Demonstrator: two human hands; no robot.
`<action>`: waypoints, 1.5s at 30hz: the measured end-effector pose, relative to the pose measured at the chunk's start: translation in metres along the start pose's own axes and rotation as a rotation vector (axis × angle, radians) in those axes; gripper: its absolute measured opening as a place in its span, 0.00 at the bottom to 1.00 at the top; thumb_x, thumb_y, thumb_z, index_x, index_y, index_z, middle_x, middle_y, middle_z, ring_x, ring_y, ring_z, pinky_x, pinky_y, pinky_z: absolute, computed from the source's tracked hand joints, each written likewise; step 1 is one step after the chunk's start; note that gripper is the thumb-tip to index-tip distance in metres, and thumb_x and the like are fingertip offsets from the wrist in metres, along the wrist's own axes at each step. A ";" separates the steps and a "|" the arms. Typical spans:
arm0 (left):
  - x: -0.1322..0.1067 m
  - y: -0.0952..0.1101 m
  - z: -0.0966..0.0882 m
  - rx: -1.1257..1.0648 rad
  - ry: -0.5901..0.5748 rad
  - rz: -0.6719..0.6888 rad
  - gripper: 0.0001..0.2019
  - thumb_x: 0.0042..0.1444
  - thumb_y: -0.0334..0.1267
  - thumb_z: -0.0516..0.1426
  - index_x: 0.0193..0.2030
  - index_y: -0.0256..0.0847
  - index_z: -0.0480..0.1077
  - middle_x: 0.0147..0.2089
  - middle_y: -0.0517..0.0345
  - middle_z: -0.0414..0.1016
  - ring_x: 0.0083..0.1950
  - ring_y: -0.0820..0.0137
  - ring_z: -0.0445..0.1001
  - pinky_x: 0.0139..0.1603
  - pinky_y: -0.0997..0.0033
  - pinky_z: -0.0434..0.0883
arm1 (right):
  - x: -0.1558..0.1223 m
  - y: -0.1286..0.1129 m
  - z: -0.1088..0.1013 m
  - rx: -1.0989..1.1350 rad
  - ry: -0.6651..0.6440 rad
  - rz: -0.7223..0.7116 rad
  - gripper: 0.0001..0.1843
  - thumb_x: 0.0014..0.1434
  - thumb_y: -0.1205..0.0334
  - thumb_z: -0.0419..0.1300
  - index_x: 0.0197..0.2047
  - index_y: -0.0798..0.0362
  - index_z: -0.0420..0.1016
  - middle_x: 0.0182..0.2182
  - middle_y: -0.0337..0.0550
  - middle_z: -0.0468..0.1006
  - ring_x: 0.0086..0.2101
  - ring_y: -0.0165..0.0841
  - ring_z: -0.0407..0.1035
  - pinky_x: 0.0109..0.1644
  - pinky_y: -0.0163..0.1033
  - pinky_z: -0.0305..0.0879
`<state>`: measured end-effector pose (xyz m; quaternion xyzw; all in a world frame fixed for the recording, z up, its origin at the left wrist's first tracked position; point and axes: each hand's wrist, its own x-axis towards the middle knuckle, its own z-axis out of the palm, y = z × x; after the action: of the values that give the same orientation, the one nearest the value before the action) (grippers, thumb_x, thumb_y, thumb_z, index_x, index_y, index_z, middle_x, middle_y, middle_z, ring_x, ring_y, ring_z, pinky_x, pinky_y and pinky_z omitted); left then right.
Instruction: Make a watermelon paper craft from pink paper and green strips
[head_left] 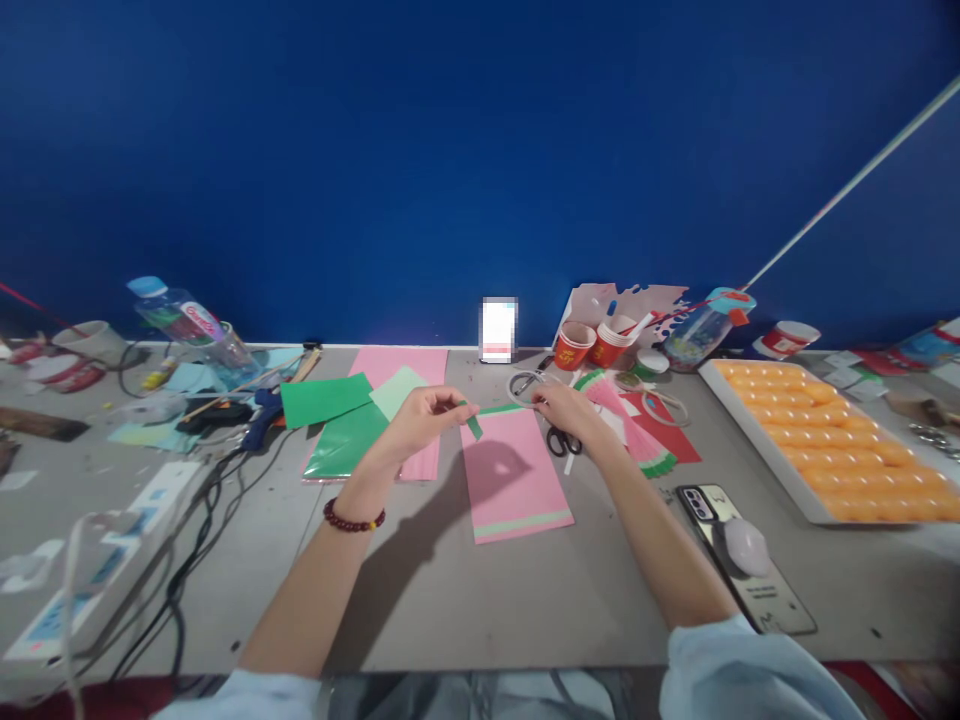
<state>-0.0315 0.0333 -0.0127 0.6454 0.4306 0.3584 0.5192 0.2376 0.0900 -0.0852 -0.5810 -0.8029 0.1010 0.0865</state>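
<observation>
A pink paper sheet (517, 485) lies flat at the middle of a gray surface (450, 620), set slightly askew between the far and near edges. A pale green strip (523, 524) crosses it just inside its near end, a narrow dark green band (501, 410) runs along its far end, and a shadow darkens its middle.

The left hand (429, 418), above a beaded bracelet (354, 516), has its grip pinched on a small dark green paper piece (474, 427) over the sheet's far left corner. The right hand (568, 405) is at the far right corner, fingers bent; whether its grip holds anything cannot be told.

Black-handled scissors (562, 442) lie below the right hand, beside the sheet. Pink folded paper with green edging (656, 462) rests farther right, partly over a red sheet (686, 440). To the left lie a bright green sheet (328, 400) and a mint one (397, 392).

Red paper cups (574, 347) stand near the surface's far edge, a tray (766, 447) of glossy orange rows sits toward the right edge, and a white power strip (105, 570) lies toward the near left corner.
</observation>
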 end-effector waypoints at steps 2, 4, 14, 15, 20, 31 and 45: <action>0.004 -0.004 -0.003 0.005 0.019 -0.006 0.13 0.51 0.48 0.62 0.28 0.39 0.74 0.20 0.61 0.69 0.19 0.78 0.61 0.18 0.76 0.57 | -0.001 0.001 -0.004 0.019 0.012 0.014 0.11 0.60 0.69 0.53 0.41 0.52 0.75 0.41 0.47 0.78 0.40 0.37 0.71 0.40 0.36 0.62; 0.012 -0.007 -0.005 0.008 0.069 0.034 0.13 0.50 0.48 0.62 0.29 0.39 0.75 0.26 0.57 0.73 0.24 0.75 0.68 0.23 0.75 0.64 | -0.003 0.000 -0.011 0.078 0.027 0.010 0.11 0.61 0.68 0.52 0.43 0.52 0.73 0.40 0.46 0.78 0.38 0.36 0.72 0.39 0.36 0.62; 0.025 -0.008 0.003 0.092 0.097 0.396 0.06 0.55 0.40 0.60 0.29 0.43 0.76 0.60 0.49 0.69 0.60 0.61 0.68 0.61 0.52 0.64 | -0.028 -0.050 -0.056 0.413 0.119 -0.203 0.08 0.62 0.65 0.50 0.41 0.51 0.69 0.36 0.42 0.76 0.36 0.35 0.69 0.41 0.38 0.61; 0.024 -0.006 0.004 0.100 0.099 0.413 0.06 0.55 0.40 0.60 0.29 0.43 0.76 0.60 0.50 0.69 0.61 0.60 0.67 0.61 0.51 0.64 | -0.031 -0.054 -0.058 0.418 0.108 -0.214 0.08 0.62 0.65 0.49 0.41 0.50 0.68 0.36 0.42 0.76 0.36 0.34 0.69 0.41 0.39 0.61; 0.016 0.004 0.012 0.196 0.166 0.455 0.06 0.56 0.38 0.59 0.29 0.41 0.74 0.60 0.49 0.69 0.60 0.59 0.68 0.59 0.52 0.67 | -0.036 -0.061 -0.062 0.428 0.111 -0.229 0.09 0.62 0.66 0.49 0.42 0.51 0.68 0.39 0.43 0.76 0.39 0.35 0.69 0.43 0.40 0.62; 0.008 0.011 0.025 0.230 0.292 0.543 0.05 0.56 0.36 0.58 0.31 0.41 0.75 0.56 0.48 0.74 0.55 0.60 0.73 0.54 0.57 0.71 | -0.038 -0.063 -0.062 0.468 0.151 -0.299 0.09 0.60 0.67 0.52 0.42 0.52 0.70 0.40 0.44 0.77 0.40 0.35 0.71 0.45 0.41 0.65; 0.005 0.010 0.027 0.387 0.328 0.587 0.06 0.57 0.38 0.57 0.32 0.41 0.74 0.49 0.49 0.76 0.47 0.64 0.75 0.19 0.78 0.64 | -0.039 -0.065 -0.058 0.488 0.125 -0.305 0.09 0.59 0.66 0.52 0.42 0.51 0.70 0.39 0.44 0.77 0.39 0.35 0.72 0.45 0.41 0.65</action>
<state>-0.0036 0.0270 -0.0081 0.7613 0.3644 0.5025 0.1874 0.2051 0.0373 -0.0132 -0.4208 -0.8261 0.2407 0.2872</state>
